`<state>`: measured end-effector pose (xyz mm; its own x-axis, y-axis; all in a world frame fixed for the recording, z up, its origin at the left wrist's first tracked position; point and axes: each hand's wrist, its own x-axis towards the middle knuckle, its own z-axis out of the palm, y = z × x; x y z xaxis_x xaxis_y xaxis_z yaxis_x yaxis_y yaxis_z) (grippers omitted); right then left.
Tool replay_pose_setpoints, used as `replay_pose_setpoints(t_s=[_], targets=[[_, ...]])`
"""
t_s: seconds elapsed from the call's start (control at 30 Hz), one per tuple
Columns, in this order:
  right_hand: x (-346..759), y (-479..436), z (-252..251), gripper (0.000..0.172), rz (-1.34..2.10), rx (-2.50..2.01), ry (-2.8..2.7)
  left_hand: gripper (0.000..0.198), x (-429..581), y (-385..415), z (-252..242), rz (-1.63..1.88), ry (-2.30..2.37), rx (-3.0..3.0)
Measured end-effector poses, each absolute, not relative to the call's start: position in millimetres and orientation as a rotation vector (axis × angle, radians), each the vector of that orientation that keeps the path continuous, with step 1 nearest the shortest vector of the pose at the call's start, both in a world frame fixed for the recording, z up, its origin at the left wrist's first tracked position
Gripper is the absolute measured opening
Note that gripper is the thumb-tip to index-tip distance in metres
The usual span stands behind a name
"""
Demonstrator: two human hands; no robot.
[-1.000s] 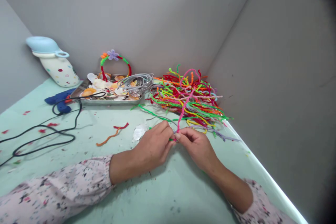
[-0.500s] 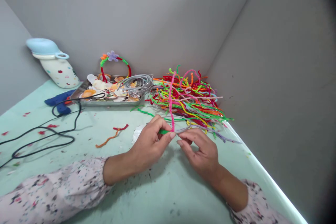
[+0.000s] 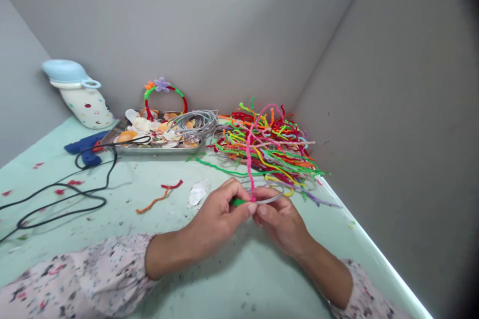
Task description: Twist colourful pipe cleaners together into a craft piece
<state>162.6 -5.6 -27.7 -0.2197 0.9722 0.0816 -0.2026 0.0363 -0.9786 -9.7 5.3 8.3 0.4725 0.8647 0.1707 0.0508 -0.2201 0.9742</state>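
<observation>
The left hand (image 3: 222, 212) is pinching the green wrap (image 3: 237, 202) and the foot of the pink stem (image 3: 249, 159) between thumb and fingers. The right hand (image 3: 282, 217) is curling its fingers beside that joint, with the wire (image 3: 271, 200) looping out across them; whether it is gripping the stem's end, I cannot tell. The stem is standing up from the hands above the table (image 3: 209, 289), its top overlapping the pile (image 3: 277, 152) in view. It is looking feather-light, soft and fuzzy, probably hiding a bendable core, so it is likely keeping any bend and resisting slipping. The wire is seeming smoother and springier, likely turning under a loose pinch. The crossing is offering the firmest hold; gripping high up would probably be bending the stem.
</observation>
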Motion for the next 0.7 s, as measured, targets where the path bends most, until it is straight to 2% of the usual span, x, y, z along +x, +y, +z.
replay_pose_setpoints(t_s=[0.33,0.7], targets=[[167,-7,-21,0.022,1.203,-0.854,-1.462,0.011,-10,1,17,1.055,0.867,1.935],[163,-11,-18,0.013,1.234,-0.808,-1.384,0.004,-12,4,11,1.143,0.832,2.126]])
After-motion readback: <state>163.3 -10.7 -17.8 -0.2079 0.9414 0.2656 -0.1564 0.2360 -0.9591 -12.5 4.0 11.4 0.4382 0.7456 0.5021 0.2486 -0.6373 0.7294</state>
